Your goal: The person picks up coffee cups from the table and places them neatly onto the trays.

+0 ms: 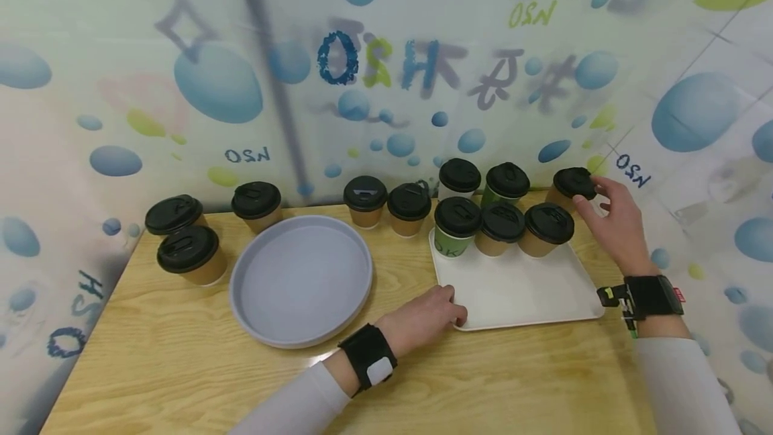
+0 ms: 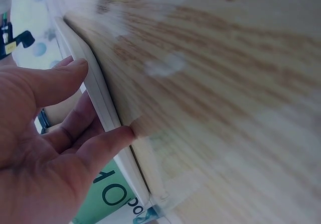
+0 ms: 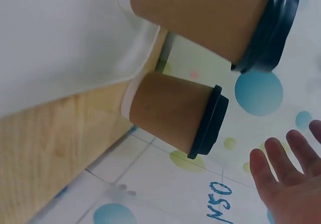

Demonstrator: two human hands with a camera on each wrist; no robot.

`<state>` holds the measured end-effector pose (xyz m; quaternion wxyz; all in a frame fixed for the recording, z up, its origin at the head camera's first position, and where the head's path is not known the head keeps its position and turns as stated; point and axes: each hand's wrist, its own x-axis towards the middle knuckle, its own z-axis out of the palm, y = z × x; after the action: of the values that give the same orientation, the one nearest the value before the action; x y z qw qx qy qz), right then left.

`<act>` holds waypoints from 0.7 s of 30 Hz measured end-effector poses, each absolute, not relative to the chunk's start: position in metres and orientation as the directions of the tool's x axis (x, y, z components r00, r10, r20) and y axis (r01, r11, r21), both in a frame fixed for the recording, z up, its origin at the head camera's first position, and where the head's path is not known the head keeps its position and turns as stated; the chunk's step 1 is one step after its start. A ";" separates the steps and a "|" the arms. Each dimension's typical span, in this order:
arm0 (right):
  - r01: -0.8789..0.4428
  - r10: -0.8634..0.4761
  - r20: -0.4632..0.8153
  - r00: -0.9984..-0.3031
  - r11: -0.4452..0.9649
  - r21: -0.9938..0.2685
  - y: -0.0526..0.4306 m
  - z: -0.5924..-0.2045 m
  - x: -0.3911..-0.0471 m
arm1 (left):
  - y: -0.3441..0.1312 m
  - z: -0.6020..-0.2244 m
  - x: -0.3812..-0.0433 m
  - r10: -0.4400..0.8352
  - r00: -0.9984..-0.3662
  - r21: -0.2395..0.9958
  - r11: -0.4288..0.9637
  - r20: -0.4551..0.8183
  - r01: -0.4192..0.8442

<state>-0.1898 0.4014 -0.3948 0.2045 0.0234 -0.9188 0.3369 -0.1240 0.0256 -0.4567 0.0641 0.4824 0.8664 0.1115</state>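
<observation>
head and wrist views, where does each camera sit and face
Head: worn on the head, looking forward and down at the tray; left hand and right hand show.
Left wrist: worn there, facing the tray's edge; that hand shows.
Right wrist: worn there, facing brown cups; that hand's fingers show.
All three share the tray.

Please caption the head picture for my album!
Left hand touching the white tray, right hand beside a lidded brown cup.

Upright black-lidded cup (image 1: 570, 185) beside white tray (image 1: 519, 294)
</observation>
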 end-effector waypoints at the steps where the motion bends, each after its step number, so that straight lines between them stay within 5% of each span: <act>1: -0.184 0.090 0.393 -0.915 0.774 -0.606 0.402 -0.393 -0.193 | 0.025 -0.456 -0.124 0.850 -0.527 0.254 0.510 -0.003 0.822; 21: -0.100 0.020 0.227 -0.974 0.857 -0.505 0.424 -0.379 -0.246 | 0.024 -0.456 -0.122 0.849 -0.527 0.263 0.514 -0.025 0.816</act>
<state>-0.2461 0.4236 -0.3794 0.1126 0.0210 -0.9571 0.2662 -0.1222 0.0242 -0.4563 0.0753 0.4803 0.8669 0.1101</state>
